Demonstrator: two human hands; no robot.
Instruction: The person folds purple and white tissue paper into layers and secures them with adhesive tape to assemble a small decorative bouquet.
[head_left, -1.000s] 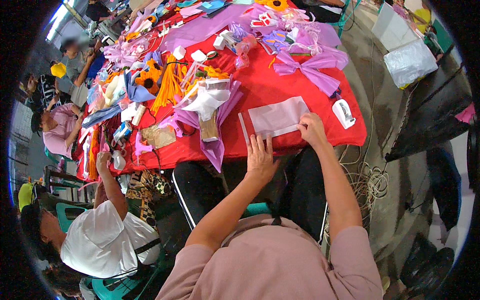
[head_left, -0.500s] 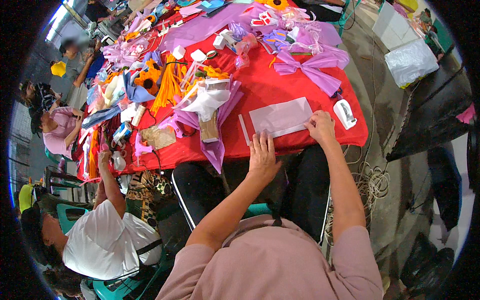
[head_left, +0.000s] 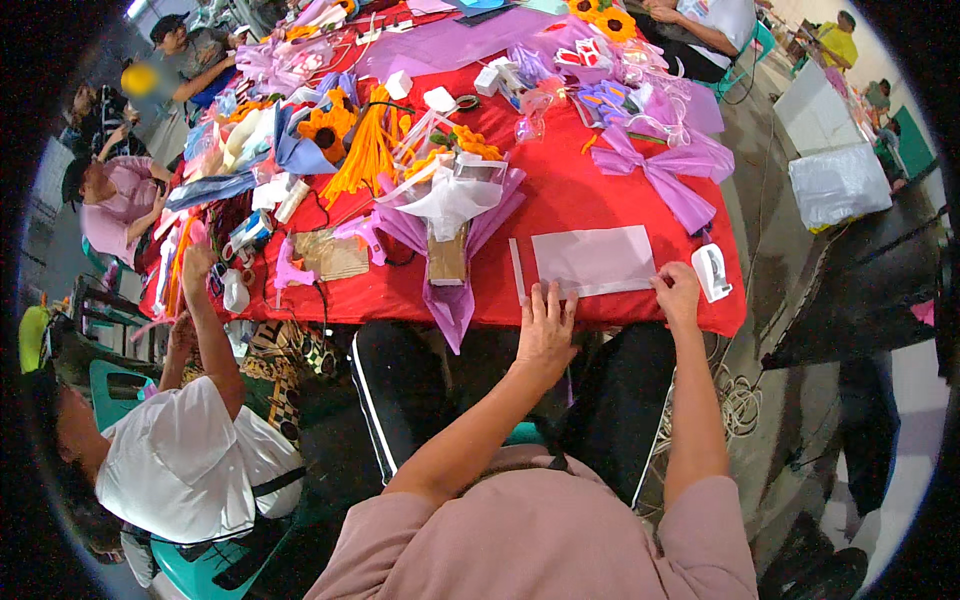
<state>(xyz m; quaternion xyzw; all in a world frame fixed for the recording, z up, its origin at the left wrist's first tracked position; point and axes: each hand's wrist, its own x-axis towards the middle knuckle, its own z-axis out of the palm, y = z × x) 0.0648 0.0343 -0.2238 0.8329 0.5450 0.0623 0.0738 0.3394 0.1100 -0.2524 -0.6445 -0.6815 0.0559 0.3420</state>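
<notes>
A pale translucent sheet (head_left: 598, 252) of wrapping lies on the red-covered table in front of me, with a fold along its near edge. My left hand (head_left: 546, 335) rests flat with its fingers spread on that edge, toward the left corner. At the near right corner my right hand (head_left: 679, 292) has its thumb and fingers closed in a pinch on the sheet. A narrow pale strip (head_left: 516, 270) lies just left of the sheet. Right of my right hand sits a white tape dispenser (head_left: 711, 272).
A purple-wrapped bouquet (head_left: 447, 205) with a cardboard base lies left of the sheet. Beyond it are orange stems (head_left: 375, 137), fabric sunflowers (head_left: 328, 130) and a purple bow (head_left: 668, 165). A pink glue gun (head_left: 293, 268) lies left. A person in white (head_left: 190, 460) sits at my left.
My right hand has slid right along the sheet's near edge to its corner. The left hand stays flat on the sheet. The whole view has shifted slightly.
</notes>
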